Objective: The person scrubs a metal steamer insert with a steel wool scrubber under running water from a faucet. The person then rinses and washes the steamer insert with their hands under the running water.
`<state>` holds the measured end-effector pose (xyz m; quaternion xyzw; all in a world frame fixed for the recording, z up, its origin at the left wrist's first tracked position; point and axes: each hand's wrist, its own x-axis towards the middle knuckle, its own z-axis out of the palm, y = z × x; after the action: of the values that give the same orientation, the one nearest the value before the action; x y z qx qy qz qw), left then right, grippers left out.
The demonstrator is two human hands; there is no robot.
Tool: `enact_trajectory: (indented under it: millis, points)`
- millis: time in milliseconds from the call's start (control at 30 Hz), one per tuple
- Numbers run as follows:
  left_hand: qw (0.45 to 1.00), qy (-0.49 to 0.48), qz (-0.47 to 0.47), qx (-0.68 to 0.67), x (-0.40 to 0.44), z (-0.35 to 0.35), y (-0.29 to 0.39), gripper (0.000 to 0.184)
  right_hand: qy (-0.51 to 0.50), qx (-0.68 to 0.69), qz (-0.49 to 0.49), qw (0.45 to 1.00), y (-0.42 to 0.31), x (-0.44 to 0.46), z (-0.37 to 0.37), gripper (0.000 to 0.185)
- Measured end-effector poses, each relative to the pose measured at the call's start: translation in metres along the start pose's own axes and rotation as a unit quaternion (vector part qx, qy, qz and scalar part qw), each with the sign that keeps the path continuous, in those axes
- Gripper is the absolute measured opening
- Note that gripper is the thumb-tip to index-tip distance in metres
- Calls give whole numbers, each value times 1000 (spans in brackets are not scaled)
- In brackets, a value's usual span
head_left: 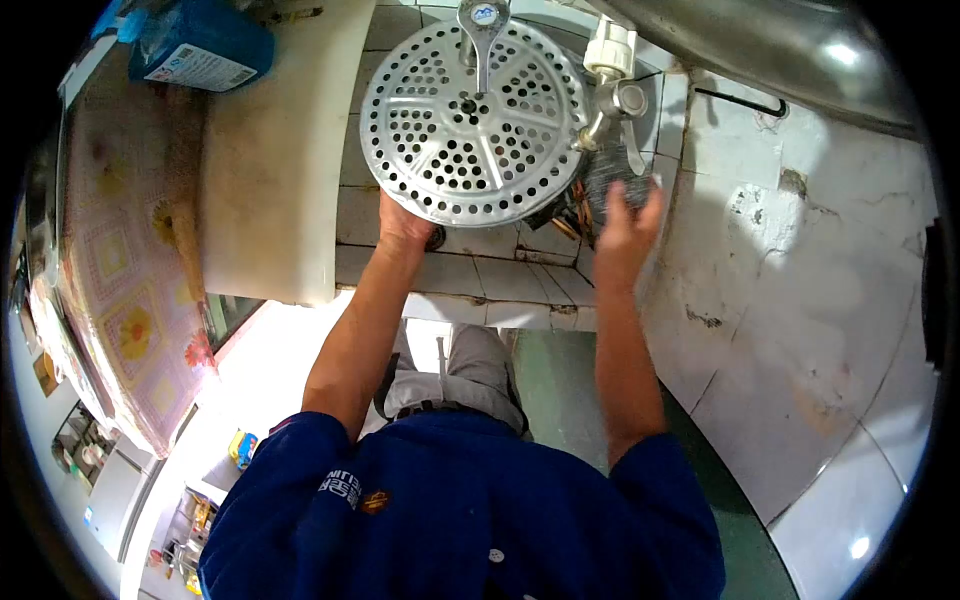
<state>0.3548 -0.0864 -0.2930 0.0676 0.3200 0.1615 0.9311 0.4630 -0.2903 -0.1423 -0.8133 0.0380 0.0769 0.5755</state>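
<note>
A round metal plate (475,125) full of small holes lies level under the tap (483,40), over a tiled sink. My left hand (403,222) holds it at its lower left rim, with the fingers hidden underneath. To the right of the plate, my right hand (632,235) has its thumb and fingers around the lower edge of a grey mesh scrubber (615,178). A metal valve (610,110) with a white plastic fitting sits just above the scrubber. Several dark and brown items (568,212) show partly between the plate and my right hand.
A blue bottle (205,45) stands at the upper left on a pale board (275,160). Beside it hangs a flowered cloth (135,270). A large metal vessel (790,50) is at the upper right, near a black hook (745,102) on the tiled wall (800,300).
</note>
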Motion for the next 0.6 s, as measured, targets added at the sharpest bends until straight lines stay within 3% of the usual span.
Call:
enact_trajectory:
  millis: [33,67,100,133,300,367,433,467,500,533,567,600]
  points:
    - [1000,-5,-1,-11,-2,1,0,50,-3,0,1,1000,5,5,-3,38]
    - [999,31,9,-20,-5,1,-3,48,-26,158,89,983,15,15,-7,34]
    - [999,2,-1,-34,-10,12,-4,47,-44,310,174,934,30,26,-13,34]
    - [999,11,-8,-42,-14,19,-8,47,-96,342,196,914,70,33,-21,31]
    - [998,26,-51,-39,-29,25,-21,46,-63,363,226,902,60,50,6,35]
    - [998,41,-51,2,-37,20,-26,50,38,297,224,927,55,52,15,37]
    - [997,15,-65,41,-53,29,-20,55,41,320,217,921,62,63,13,37]
    - [994,50,-77,58,-56,33,-15,62,-25,356,218,908,67,70,7,36]
    - [996,-3,-58,74,-57,31,-10,66,-92,391,217,890,73,78,0,34]
    - [996,-41,-60,57,-55,31,-1,65,-125,395,132,900,81,80,-1,31]
    - [994,-79,-63,39,-52,32,8,63,-121,397,133,900,87,82,-4,31]
    - [994,-52,-60,78,-49,32,18,67,-100,347,173,916,70,82,-1,29]
